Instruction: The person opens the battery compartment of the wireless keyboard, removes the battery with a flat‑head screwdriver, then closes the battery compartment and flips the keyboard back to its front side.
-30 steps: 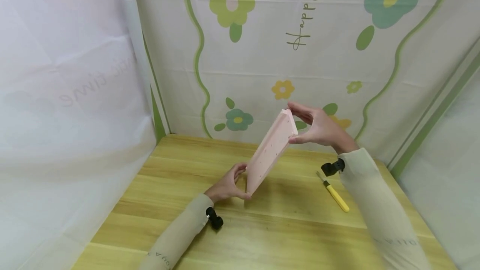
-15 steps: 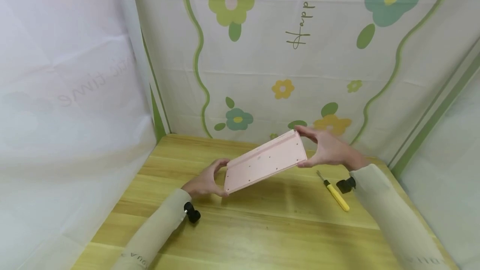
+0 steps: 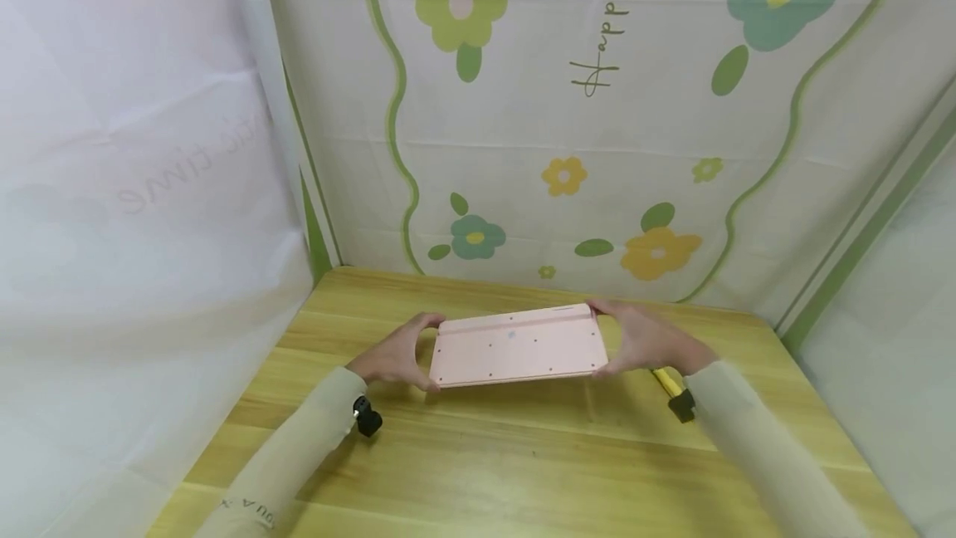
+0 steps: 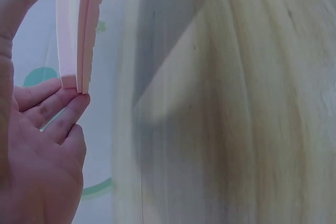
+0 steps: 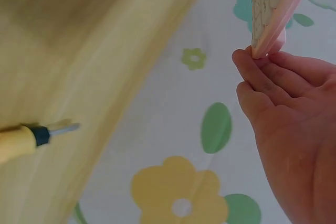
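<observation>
A pink keyboard (image 3: 519,355) is held up over the table, its underside with several small screws turned to the head camera. My left hand (image 3: 396,355) grips its left end between thumb and fingers. The opposite end is held the same way by my right hand (image 3: 651,340). In the right wrist view, rows of pale keys show on the far face of the keyboard (image 5: 270,11). Seen edge-on in the left wrist view, the keyboard (image 4: 84,35) sits against the fingertips of the left hand (image 4: 44,150).
A screwdriver (image 3: 667,380) with a yellow handle lies on the wooden table (image 3: 478,471), partly hidden under the right wrist. Its metal shaft (image 5: 64,129) shows in the right wrist view. A flower-printed white cloth (image 3: 515,106) hangs at the table's back edge.
Both hands have turned the keyboard from steeply tilted to nearly level, its underside facing the head camera. The right end came down, and the left hand moved left. The right wrist now covers part of the screwdriver.
</observation>
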{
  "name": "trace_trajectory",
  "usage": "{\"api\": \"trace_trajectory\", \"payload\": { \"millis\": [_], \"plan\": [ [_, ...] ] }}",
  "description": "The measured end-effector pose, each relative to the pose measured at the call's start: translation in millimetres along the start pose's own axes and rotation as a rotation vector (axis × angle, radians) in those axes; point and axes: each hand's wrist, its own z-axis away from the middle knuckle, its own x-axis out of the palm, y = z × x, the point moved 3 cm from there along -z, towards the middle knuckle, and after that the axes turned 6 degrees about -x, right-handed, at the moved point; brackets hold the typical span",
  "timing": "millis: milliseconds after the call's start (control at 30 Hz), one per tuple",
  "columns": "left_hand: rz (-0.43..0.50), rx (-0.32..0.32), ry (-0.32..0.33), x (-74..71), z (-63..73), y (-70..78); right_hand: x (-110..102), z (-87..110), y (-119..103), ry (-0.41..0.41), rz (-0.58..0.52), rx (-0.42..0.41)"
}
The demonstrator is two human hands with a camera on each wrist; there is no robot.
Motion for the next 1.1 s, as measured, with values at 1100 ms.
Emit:
{"api": "trace_trajectory", "payload": {
  "millis": [1100],
  "plan": [
    [-0.064,-0.029,-0.053,20.1,-13.4,-14.0,89,25.1,47,-0.041,-0.015,0.151]
  ]
}}
